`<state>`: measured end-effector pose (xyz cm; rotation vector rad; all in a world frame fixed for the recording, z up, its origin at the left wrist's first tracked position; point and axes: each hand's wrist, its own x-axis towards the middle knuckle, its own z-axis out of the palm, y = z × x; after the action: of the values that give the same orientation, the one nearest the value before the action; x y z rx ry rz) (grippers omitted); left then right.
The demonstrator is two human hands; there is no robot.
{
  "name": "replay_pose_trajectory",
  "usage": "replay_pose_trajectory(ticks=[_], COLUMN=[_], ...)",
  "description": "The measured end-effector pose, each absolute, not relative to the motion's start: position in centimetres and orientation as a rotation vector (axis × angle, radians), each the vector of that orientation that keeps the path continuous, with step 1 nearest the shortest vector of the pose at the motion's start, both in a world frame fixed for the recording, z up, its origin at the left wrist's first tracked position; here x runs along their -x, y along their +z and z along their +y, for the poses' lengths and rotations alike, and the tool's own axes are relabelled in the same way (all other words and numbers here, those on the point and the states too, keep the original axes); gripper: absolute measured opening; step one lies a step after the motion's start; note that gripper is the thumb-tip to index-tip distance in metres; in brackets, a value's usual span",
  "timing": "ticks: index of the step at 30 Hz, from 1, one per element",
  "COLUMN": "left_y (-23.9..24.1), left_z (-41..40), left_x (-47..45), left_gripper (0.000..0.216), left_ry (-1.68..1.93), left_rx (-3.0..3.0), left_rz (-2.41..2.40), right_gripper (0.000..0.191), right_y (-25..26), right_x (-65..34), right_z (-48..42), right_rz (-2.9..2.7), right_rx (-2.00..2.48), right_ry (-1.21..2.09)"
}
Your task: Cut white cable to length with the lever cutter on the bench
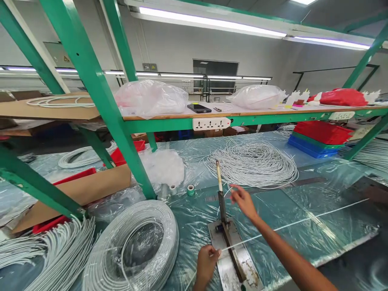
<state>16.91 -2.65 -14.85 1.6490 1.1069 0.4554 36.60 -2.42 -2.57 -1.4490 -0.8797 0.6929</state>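
Note:
A metal lever cutter point(232, 252) sits on the plastic-covered bench, its handle point(219, 178) raised. My left hand point(207, 262) pinches a thin white cable point(303, 222) at the cutter's left side; the cable runs off to the right across the bench. My right hand point(242, 200) hovers just right of the raised handle, fingers apart and slightly blurred, holding nothing that I can make out.
A large coil of white cable point(136, 246) lies at left and loose cut cables point(253, 163) are piled behind the cutter. Two tape rolls point(182, 189) stand nearby. Green frame posts point(121, 133) rise at left. Stacked red and blue trays point(318, 137) sit at right.

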Motion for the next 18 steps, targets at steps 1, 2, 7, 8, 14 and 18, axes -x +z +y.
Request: replay_pose_trajectory(ticks=[1,2,7,8,14,18], left_y=[-14.4,-13.9,-12.1,-11.9,-12.0,-12.3], left_z=[-3.0,-3.3,-2.7,-2.3,0.4,2.3], left_x=[-17.3,-17.7,-19.0,-19.0,-15.4,-7.7], left_gripper=[0.028,0.027,0.030,0.031,0.050,0.066], left_ry=[0.447,0.437,0.362,0.341,0.161,0.071], left_rx=[-1.654,-1.661,-1.732,-1.750,-1.790,-1.761], left_rz=[1.086,1.065,0.962,0.932,0.818,0.899], right_gripper=[0.046,0.045,0.039,0.039,0.042,0.048], right_y=[-1.9,-1.4,-1.0,-1.4,-3.2,-5.7], right_x=[-37.1,-37.2,-33.6,-32.8,-30.2,-26.9], right_z=[-0.8,0.5,2.3,2.1,-2.3,-8.1], right_rz=[-0.865,-0.860,-0.911,-0.914,-0.837,-0.780], right_rx=[1.427,1.404,1.333,1.335,1.391,1.450], right_ry=[0.684,0.692,0.825,0.847,0.937,1.160])
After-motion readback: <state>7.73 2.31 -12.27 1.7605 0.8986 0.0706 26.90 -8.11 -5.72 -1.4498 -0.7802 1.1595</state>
